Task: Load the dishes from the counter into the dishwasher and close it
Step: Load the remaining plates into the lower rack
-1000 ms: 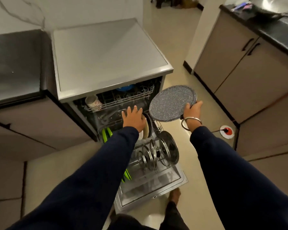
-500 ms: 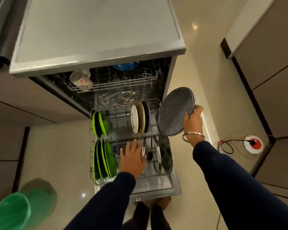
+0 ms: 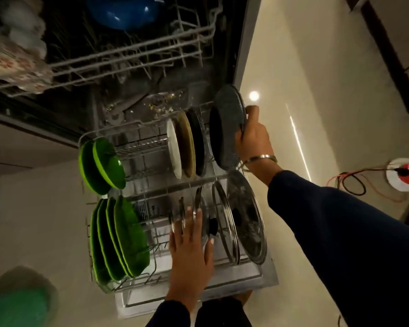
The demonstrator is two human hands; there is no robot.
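The dishwasher stands open with its lower rack [image 3: 149, 185] pulled out over the door. My right hand [image 3: 253, 135] grips a grey speckled plate [image 3: 224, 128] by its rim and holds it upright at the rack's right end, beside a white, an olive and a dark plate [image 3: 185, 145]. My left hand [image 3: 191, 249] lies flat with straight fingers over the front of the rack, touching the glass lids [image 3: 222, 220]. Green plates [image 3: 118, 237] stand at the rack's left, with green bowls [image 3: 102, 166] behind them.
The upper rack [image 3: 128, 57] holds a blue bowl [image 3: 125, 10] and patterned cups [image 3: 14, 60]. A green bin [image 3: 17, 303] stands on the floor at lower left. A red and white floor socket [image 3: 404, 173] with a cable lies at right, and cabinets [image 3: 399, 31] rise at upper right.
The view has dropped closer to the rack. My right hand has lowered the speckled plate and turned it upright into the rack's right end. My left hand stays over the lids.
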